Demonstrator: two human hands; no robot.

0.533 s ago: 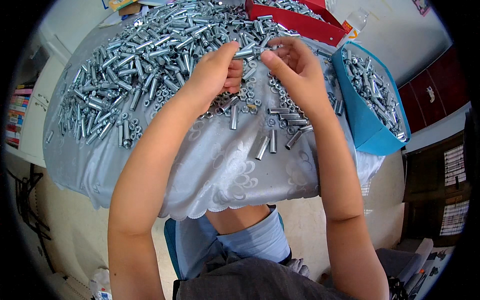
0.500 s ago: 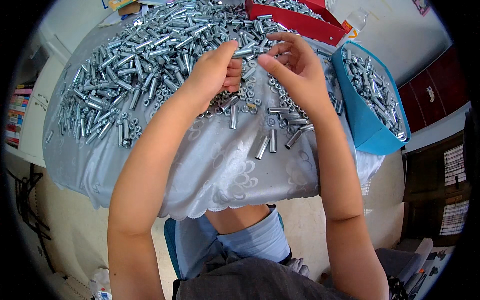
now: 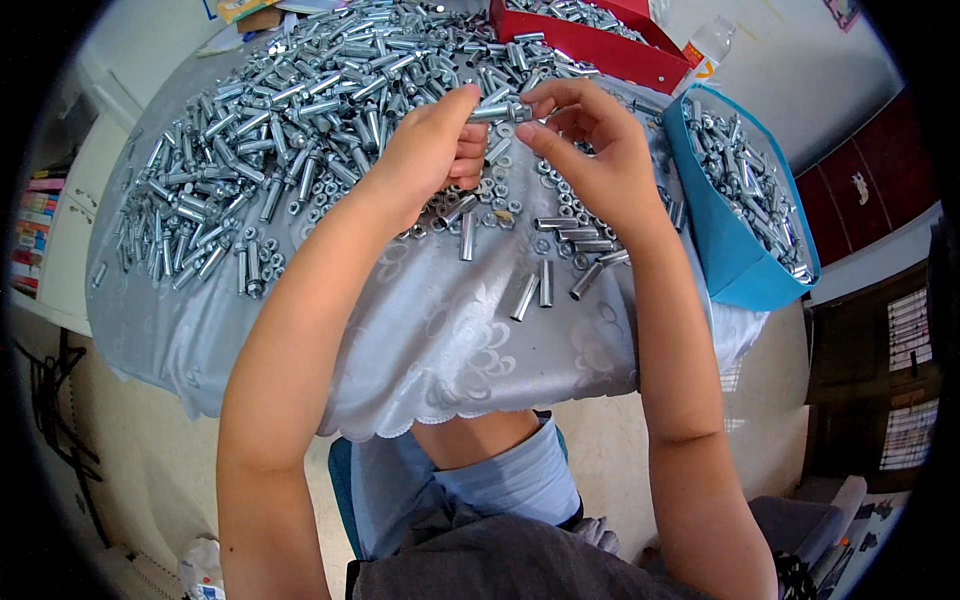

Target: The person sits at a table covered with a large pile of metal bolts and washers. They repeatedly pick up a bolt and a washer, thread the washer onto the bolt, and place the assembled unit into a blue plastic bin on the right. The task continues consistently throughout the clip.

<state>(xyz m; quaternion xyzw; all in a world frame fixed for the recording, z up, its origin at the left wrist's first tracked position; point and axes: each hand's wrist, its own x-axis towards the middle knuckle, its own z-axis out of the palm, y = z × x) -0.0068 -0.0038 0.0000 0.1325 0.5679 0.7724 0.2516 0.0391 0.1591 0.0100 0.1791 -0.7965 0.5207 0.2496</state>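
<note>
Bright silvery sleeve bolt above the table, clamped in the left hand.
I can't tell whether the right hand grips its nutted end; the bottle beyond wears an orange-and-white label.

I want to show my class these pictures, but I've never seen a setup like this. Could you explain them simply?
There is no machine: these are a person's bare hands, seen by a wide fisheye camera worn on the head, so straight edges bend. The left hand holds a silvery metal fastener; the right hand's fingertips are at its far end, though contact is unclear. On the patterned tablecloth lie a big heap of fasteners, loose nuts and short tubes. A red box and blue box hold more metal parts.
</note>
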